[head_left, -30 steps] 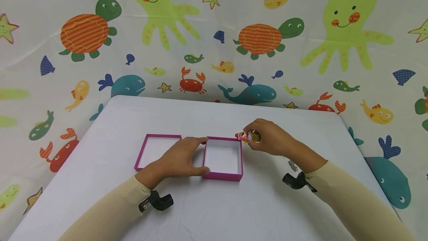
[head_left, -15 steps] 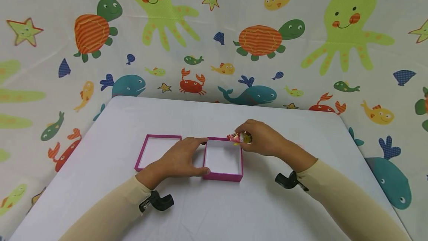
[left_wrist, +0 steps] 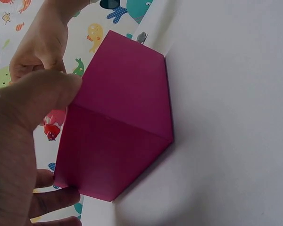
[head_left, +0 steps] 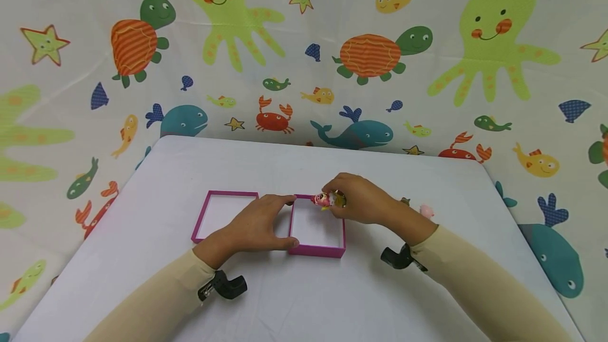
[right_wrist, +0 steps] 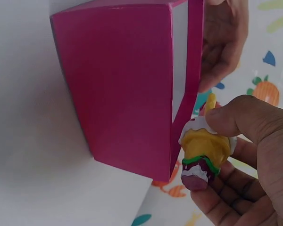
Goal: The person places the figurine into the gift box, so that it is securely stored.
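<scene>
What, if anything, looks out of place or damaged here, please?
Nothing stands out: the open pink box sits on the table, held by the left hand, and the right hand holds a figurine near its rim. A pink item beyond is too small to judge.

I can enter pink box (head_left: 317,251) from near side; left hand (head_left: 252,226) blocks left side, right hand (head_left: 360,198) far-right corner.

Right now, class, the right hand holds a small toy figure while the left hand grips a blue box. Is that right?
Not quite: the box is magenta, not blue, as the head view shows. The right hand does hold the small toy figure, and the left hand grips the box.
</scene>
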The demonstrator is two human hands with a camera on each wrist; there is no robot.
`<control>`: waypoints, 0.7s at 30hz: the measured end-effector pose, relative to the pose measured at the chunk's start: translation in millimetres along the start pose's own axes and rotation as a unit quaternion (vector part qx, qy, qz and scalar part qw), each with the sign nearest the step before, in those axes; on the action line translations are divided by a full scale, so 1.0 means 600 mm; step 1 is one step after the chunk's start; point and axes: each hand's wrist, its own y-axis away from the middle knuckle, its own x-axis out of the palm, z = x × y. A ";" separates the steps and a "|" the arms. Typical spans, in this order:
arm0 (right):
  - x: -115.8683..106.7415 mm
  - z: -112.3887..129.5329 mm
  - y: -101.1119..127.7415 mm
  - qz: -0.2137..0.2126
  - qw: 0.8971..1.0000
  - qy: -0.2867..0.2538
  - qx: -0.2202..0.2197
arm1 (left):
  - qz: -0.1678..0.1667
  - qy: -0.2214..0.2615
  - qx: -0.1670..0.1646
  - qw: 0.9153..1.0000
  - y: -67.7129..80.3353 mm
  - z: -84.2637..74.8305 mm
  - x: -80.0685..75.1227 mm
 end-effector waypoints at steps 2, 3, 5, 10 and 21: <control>0.003 0.004 -0.002 0.002 1.000 -0.002 0.000 | 0.000 0.002 0.002 1.000 0.001 0.001 0.000; 0.004 0.006 -0.003 0.003 1.000 -0.001 0.000 | 0.000 0.003 0.003 1.000 0.001 0.001 0.000; 0.007 0.009 -0.005 0.005 1.000 0.000 -0.001 | -0.001 0.005 0.005 1.000 0.002 0.002 0.000; 0.021 0.021 -0.007 0.004 1.000 -0.004 -0.003 | -0.001 0.006 0.010 1.000 0.010 0.007 -0.001; 0.053 0.053 -0.005 -0.004 1.000 -0.003 -0.003 | -0.001 0.009 0.016 1.000 0.032 0.016 -0.005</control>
